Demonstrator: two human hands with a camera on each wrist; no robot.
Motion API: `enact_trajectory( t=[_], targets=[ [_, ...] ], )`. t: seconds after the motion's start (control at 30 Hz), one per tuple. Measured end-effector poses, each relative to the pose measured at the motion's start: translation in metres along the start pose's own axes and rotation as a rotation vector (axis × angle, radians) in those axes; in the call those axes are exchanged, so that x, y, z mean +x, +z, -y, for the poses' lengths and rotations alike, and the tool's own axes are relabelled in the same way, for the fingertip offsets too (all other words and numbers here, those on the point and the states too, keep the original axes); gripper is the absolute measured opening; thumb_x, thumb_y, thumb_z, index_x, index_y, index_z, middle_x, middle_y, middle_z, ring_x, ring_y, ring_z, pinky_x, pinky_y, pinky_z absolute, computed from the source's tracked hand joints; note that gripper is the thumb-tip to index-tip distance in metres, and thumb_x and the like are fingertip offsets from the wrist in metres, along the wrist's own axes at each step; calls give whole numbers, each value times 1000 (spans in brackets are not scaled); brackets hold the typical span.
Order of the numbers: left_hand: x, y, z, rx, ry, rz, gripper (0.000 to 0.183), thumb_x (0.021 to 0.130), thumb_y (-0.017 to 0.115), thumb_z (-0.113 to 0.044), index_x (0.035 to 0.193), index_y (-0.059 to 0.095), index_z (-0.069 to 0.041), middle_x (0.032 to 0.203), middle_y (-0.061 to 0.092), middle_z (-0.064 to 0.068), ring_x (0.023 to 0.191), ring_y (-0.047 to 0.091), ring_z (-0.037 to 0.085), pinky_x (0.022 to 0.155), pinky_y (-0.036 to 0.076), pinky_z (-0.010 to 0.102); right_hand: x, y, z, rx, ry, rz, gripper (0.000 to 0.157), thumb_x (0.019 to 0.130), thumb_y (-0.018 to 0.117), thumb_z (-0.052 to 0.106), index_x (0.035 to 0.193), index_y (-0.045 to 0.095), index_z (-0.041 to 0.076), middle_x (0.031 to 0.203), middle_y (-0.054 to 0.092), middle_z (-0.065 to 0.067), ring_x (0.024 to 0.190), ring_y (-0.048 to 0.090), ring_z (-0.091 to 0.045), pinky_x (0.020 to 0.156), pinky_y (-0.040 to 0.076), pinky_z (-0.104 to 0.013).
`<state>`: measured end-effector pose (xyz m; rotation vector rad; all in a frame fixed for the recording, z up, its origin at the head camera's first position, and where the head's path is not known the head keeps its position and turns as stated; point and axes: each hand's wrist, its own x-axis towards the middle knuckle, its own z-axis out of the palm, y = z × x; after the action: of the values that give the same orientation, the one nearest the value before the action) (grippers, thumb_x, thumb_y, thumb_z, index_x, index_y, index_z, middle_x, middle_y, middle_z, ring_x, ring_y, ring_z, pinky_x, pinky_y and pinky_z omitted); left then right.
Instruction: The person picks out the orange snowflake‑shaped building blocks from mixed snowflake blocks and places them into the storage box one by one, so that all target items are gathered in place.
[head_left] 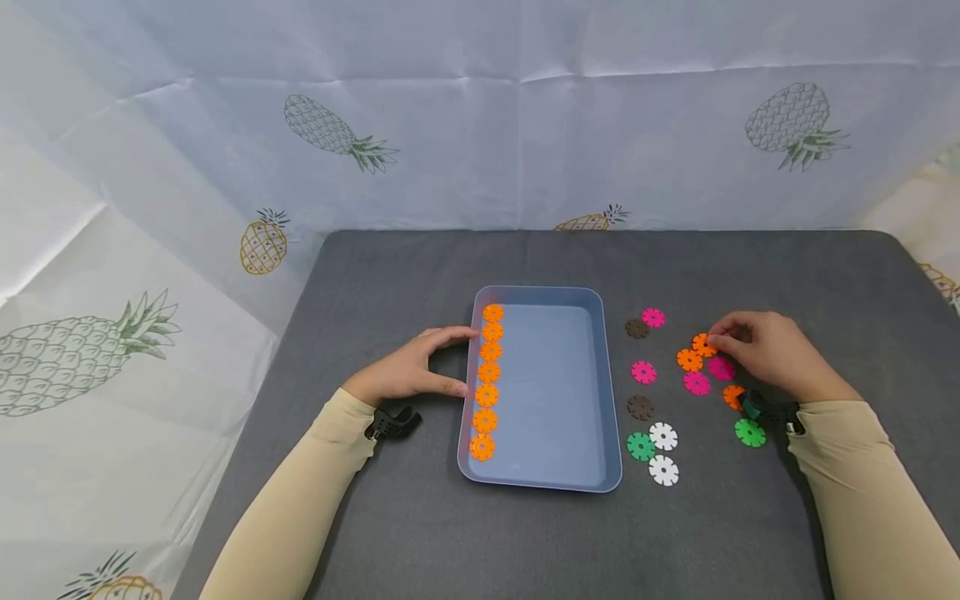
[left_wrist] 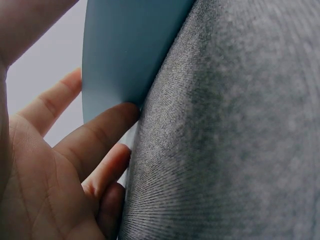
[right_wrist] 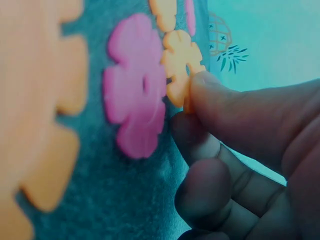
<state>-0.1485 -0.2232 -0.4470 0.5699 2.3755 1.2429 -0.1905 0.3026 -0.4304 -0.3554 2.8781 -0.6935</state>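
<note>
A blue tray (head_left: 551,392) lies on the table with a column of several orange notched discs (head_left: 487,372) along its inner left side. My left hand (head_left: 408,367) touches the tray's outer left side, thumb and fingers spread; in the left wrist view its fingertips (left_wrist: 127,111) meet the tray wall. To the right of the tray, my right hand (head_left: 772,350) pinches the edge of an orange notched disc (right_wrist: 181,62) between thumb and index finger. Close beside that disc are a pink notched disc (right_wrist: 135,95) and another orange notched disc (head_left: 690,360).
Between the tray and my right hand lie loose discs: pink (head_left: 643,372), brown (head_left: 641,407), white (head_left: 663,470) and green (head_left: 641,446). Near my right wrist are an orange disc (head_left: 732,396) and a bright green one (head_left: 750,432). A pineapple-print cloth (head_left: 525,158) hangs behind the grey table (head_left: 405,275).
</note>
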Motion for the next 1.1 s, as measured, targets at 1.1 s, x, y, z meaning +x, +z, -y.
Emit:
enact_trajectory(
  t=[1.1],
  targets=[
    [-1,-1,0,-1,-1,1,84,84,91,-37,156,49,-31,159,46,-6,150,32,21,123,27,53,-4,-1,13,135,105,23,39,107,63,34,113,71,-4,99,75,-15,73,57,-14,59,47,-29]
  ],
)
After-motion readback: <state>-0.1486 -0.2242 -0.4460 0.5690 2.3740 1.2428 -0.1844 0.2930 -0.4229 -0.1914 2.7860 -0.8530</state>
